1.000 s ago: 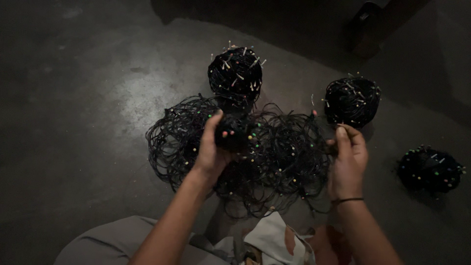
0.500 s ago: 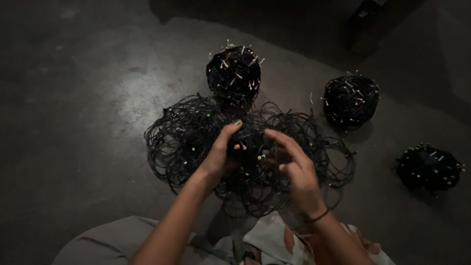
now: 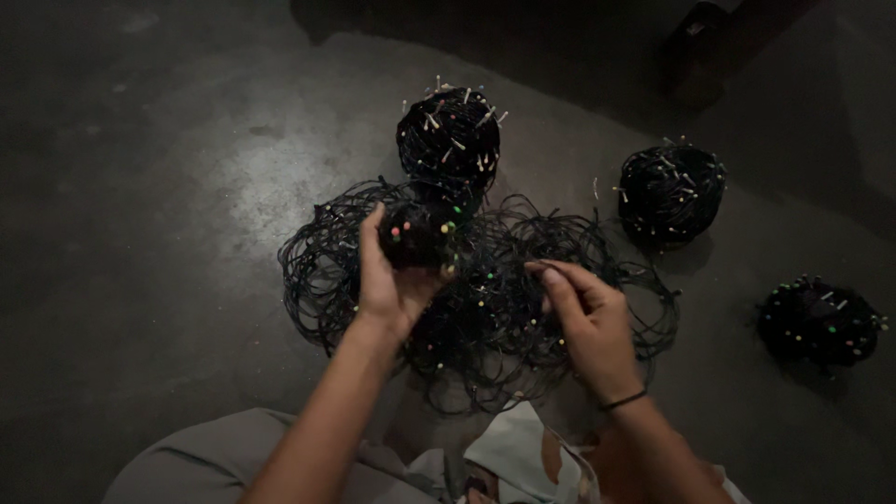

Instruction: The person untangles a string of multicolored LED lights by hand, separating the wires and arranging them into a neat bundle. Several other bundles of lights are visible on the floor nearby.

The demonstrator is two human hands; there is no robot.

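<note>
- A small wound ball of black light string (image 3: 415,238) is gripped in the left hand (image 3: 390,285), above the loose tangle (image 3: 485,308) on the floor (image 3: 140,233).
- A strand is pinched by the right hand (image 3: 588,322); the wire itself is barely discernible.
- A dark object (image 3: 695,37) at top right is lost in shadow.
- Three finished balls (image 3: 448,140) lie beyond.

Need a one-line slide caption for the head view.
Left hand grips a small wound ball of black light string; right hand pinches wire from the loose tangle.

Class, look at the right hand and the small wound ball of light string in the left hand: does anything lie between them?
Only loose black wire loops of the pile; the right hand pinches a strand beside the ball held by the left hand.
</note>
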